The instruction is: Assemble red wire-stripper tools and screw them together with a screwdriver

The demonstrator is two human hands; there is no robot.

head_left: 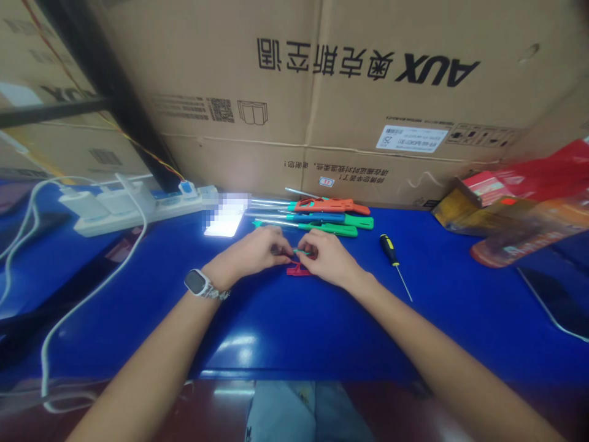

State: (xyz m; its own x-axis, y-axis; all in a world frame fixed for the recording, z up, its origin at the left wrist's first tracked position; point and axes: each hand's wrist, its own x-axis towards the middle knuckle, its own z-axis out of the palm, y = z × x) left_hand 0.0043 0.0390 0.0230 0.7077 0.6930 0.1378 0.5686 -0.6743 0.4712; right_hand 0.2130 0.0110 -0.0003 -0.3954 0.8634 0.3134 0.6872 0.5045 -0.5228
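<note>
My left hand [255, 252] and my right hand [327, 256] meet at the middle of the blue table [294, 325], fingers pinched together. Between them they hold a small thin green tool [301, 251], level with the table. Just under the fingers a small red plastic piece [298, 269] lies on the table, touching my right hand. A watch [197, 283] sits on my left wrist. Right behind my hands lies a row of several tools with green, blue and orange handles [324, 218] and metal shafts pointing left.
A black-and-yellow screwdriver [394, 264] lies right of my right hand. A lit phone [225, 216] lies behind my left hand. A white power strip [133, 205] with chargers and white cables sits at left. Cardboard boxes [350, 92] wall the back. Red packets [519, 209] and a dark tablet [559, 301] lie at right.
</note>
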